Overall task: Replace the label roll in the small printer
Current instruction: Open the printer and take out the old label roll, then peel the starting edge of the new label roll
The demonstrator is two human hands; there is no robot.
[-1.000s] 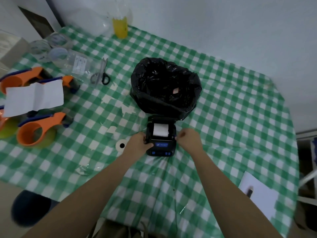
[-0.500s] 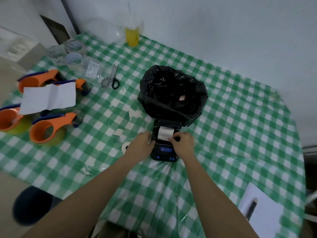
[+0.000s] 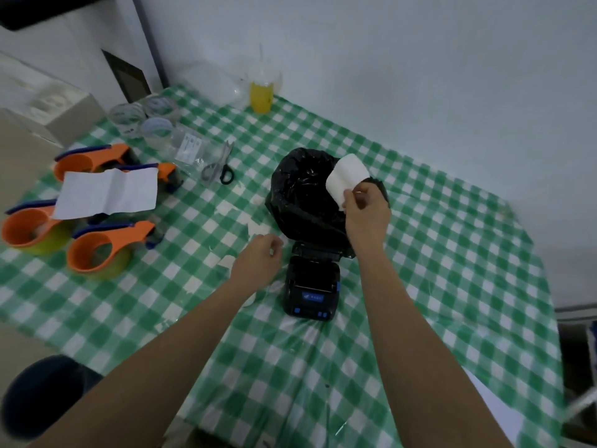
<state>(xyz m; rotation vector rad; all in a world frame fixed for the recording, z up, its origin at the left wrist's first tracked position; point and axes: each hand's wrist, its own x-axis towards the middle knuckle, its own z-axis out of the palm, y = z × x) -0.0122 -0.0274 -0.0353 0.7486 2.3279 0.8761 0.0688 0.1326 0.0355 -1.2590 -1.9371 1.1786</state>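
Note:
The small black printer (image 3: 311,286) with blue buttons sits on the green checked tablecloth, its lid up and its roll bay dark. My right hand (image 3: 366,210) is raised over the black bin bag (image 3: 300,195) behind the printer and pinches a white label roll (image 3: 347,179) that curls upward. My left hand (image 3: 260,261) hovers just left of the printer, fingers loosely curled, holding nothing. Part of another white roll (image 3: 250,299) shows on the cloth under my left wrist.
Three orange tape dispensers (image 3: 100,250) and a white paper sheet (image 3: 108,192) lie at the left. Scissors (image 3: 219,168), clear tape rolls (image 3: 142,119) and a yellow drink cup (image 3: 261,95) stand farther back. White paper (image 3: 494,409) lies at the near right edge.
My right hand lifted the white label roll out of the printer and up over the bin bag. My left hand let go of the printer's side and drew back left.

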